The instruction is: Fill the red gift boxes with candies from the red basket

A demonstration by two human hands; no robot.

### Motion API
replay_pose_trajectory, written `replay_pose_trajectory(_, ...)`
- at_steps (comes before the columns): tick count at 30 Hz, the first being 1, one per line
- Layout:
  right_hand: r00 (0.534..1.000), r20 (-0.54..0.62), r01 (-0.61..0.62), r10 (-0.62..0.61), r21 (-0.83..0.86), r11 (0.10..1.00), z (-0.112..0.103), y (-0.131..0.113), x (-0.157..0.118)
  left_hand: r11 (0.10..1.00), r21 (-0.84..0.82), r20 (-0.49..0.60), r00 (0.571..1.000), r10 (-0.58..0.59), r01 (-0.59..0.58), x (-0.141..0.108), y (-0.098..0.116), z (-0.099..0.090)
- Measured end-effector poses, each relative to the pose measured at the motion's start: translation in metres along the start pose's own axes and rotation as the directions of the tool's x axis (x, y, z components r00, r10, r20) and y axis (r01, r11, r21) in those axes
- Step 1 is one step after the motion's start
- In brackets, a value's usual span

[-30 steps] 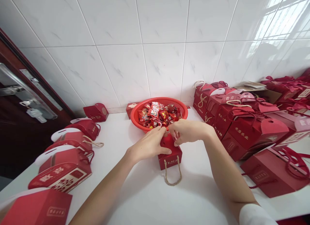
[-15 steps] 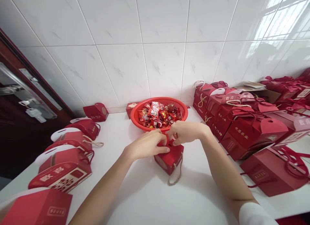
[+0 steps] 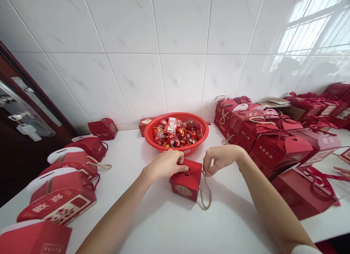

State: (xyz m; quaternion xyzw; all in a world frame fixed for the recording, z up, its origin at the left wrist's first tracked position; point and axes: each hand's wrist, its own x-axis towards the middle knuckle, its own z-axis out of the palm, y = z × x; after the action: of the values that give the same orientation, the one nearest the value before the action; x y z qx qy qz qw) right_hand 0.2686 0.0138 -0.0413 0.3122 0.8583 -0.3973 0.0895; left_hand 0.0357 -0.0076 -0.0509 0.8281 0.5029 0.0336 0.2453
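Observation:
A small red box [image 3: 186,181] with a closed top stands in front of the basket, a twine handle [image 3: 210,195] hanging from its right side. My left hand [image 3: 168,164] grips the box's top, thumb on the upper face and fingers behind the edge. At the box's right, my right hand [image 3: 218,160] is pinched around the upper part of the twine. Directly behind sits a red plastic basket [image 3: 203,131] filled with wrapped candies [image 3: 175,131].
Red gift boxes [image 3: 73,206] line the table's left side. More boxes [image 3: 276,151] crowd the right, and another person's hand [image 3: 343,172] shows at the right edge. A tiled wall rises behind; a dark door [image 3: 16,155] stands left.
My right hand has left the box's top and moved right to the twine. The box has turned, showing its patterned front. My left hand stays on it.

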Motion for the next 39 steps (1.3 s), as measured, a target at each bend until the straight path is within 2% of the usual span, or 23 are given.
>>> replay_pose_trajectory(2, 0.994, 0.078, 0.068, -0.079, 0.131, 0.989, 0.002, 0.011, 0.007, 1.000, 0.001, 0.021, 1.000, -0.009, 0.009, 0.000, -0.002, -0.001)
replay_pose_trajectory(4, 0.988, 0.111, 0.081, -0.106, 0.207, 0.975, 0.004, 0.020, 0.016, 1.000, -0.004, 0.019, 0.999, -0.031, 0.031, 0.000, -0.004, -0.002)
replay_pose_trajectory(8, 0.984, 0.088, 0.123, -0.158, 0.315, 0.941, 0.005, 0.032, 0.027, 0.988, -0.100, 0.056, 0.992, -0.116, 0.121, -0.002, -0.007, -0.004)
replay_pose_trajectory(12, 0.976, -0.082, 0.218, -0.202, 0.434, 0.874, 0.002, 0.037, 0.024, 0.983, -0.112, 0.091, 0.986, -0.138, 0.148, -0.003, -0.007, -0.004)
replay_pose_trajectory(15, 0.932, -0.259, 0.355, -0.255, 0.508, 0.785, -0.001, 0.030, 0.014, 0.979, -0.115, 0.095, 0.983, -0.157, 0.168, -0.002, -0.006, -0.003)
replay_pose_trajectory(17, 0.897, -0.355, 0.429, -0.264, 0.544, 0.721, -0.002, 0.022, 0.007, 0.983, -0.101, 0.053, 0.987, -0.150, 0.155, -0.003, -0.006, -0.004)
replay_pose_trajectory(20, 0.856, -0.456, 0.489, -0.244, 0.562, 0.667, -0.004, 0.011, 0.000, 0.986, -0.111, 0.019, 0.992, -0.125, 0.127, -0.008, -0.008, -0.015)
replay_pose_trajectory(24, 0.793, -0.581, 0.544, -0.182, 0.543, 0.640, -0.005, 0.001, -0.006, 0.942, -0.333, 0.023, 0.999, -0.042, 0.047, -0.022, -0.011, -0.042)
replay_pose_trajectory(28, 0.729, -0.672, 0.573, -0.126, 0.499, 0.650, -0.002, -0.013, -0.009, 0.819, -0.569, -0.083, 0.996, 0.033, -0.075, -0.033, -0.013, -0.059)
replay_pose_trajectory(32, 0.694, -0.713, 0.542, -0.097, 0.429, 0.723, 0.007, -0.033, -0.009, 0.687, -0.664, -0.260, 0.953, 0.158, -0.295, -0.037, -0.009, -0.055)
replay_pose_trajectory(35, 0.665, -0.744, 0.463, -0.071, 0.336, 0.820, 0.017, -0.044, -0.005, 0.690, -0.619, -0.288, 0.926, 0.245, -0.375, -0.040, 0.000, -0.046)
replay_pose_trajectory(39, 0.572, -0.821, 0.348, -0.002, 0.240, 0.906, 0.028, -0.051, 0.006, 0.745, -0.520, -0.337, 0.901, 0.272, -0.419, -0.043, 0.012, -0.037)
